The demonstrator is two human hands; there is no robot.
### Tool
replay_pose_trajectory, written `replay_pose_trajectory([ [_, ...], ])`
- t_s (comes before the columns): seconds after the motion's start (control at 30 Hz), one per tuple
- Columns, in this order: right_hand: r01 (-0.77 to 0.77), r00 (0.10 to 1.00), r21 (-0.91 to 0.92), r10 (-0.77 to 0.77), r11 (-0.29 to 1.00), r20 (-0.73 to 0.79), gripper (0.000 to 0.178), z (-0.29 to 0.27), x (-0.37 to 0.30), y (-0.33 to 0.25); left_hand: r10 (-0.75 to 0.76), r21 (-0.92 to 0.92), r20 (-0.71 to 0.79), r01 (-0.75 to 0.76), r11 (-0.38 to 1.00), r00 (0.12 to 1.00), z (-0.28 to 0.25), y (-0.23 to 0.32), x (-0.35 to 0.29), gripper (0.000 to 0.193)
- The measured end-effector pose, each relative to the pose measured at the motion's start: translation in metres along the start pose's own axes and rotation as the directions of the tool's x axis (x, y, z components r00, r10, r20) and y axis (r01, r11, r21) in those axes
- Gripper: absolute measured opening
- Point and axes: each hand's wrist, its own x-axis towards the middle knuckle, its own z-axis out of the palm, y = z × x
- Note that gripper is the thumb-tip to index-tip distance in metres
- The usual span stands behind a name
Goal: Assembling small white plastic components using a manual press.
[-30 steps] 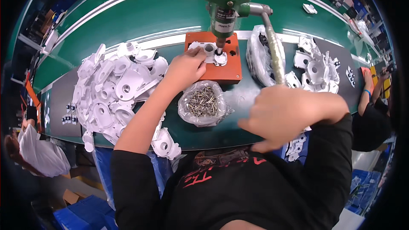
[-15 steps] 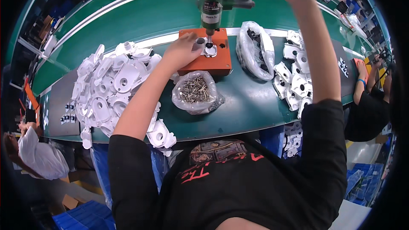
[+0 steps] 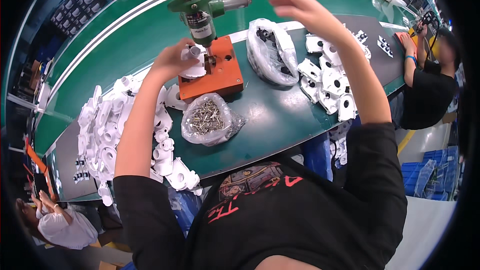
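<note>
My left hand (image 3: 173, 60) grips a white plastic housing (image 3: 196, 68), raised and tilted at the left side of an orange fixture block (image 3: 220, 81). Above that block stands a green hand press (image 3: 199, 12), its ram pointing down at the block. Off to the right, my right hand (image 3: 306, 14) hangs in the air, fingers stretched out and nothing in them. Below it lies a clear plastic bag (image 3: 256, 60) of black parts. In front of the block sits an open bag of small metal pins (image 3: 207, 118).
A heap of white housings (image 3: 107, 135) covers the left of the bench. More white housings with black inserts (image 3: 332, 82) lie at the right. A green conveyor belt (image 3: 145, 25) runs behind. One co-worker (image 3: 432, 85) works at the right, another (image 3: 65, 222) at the left.
My left hand has lifted the white housing off the fixture. The right hand has come off the press lever and dropped lower. The whole view has turned and shifted.
</note>
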Motion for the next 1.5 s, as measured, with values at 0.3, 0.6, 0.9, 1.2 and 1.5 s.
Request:
replay_pose_trajectory([
  [0.3, -0.415, 0.910, -0.600, 0.314, 0.684, -0.271, 0.046, 0.026, -0.183, 0.038, -0.146, -0.212, -0.073, 0.127, 0.969, 0.987, -0.004, -0.001, -0.019, 0.057],
  [0.6, -0.650, 0.756, -0.562, 0.365, 0.511, -0.543, 0.053, 0.078, -0.195, 0.059, -0.208, -0.234, -0.060, 0.189, 0.954, 0.976, 0.001, 0.002, -0.018, 0.048],
  [0.9, -0.672, 0.731, -0.550, 0.325, 0.497, -0.600, 0.054, 0.081, -0.190, 0.071, -0.471, -0.586, -0.346, 0.205, 0.784, 0.812, -0.019, -0.054, -0.012, 0.053],
  [1.2, -0.540, 0.756, -0.457, 0.168, 0.707, -0.633, 0.060, 0.077, -0.197, 0.070, -0.278, -0.395, -0.035, 0.242, 0.886, 0.960, -0.063, 0.008, -0.108, 0.038],
  [1.5, -0.261, 0.769, -0.337, -0.016, 0.905, -0.639, 0.065, 0.089, -0.173, 0.045, -0.471, 0.234, 0.313, 0.414, 0.880, 0.825, 0.012, 0.067, -0.268, 0.062],
])
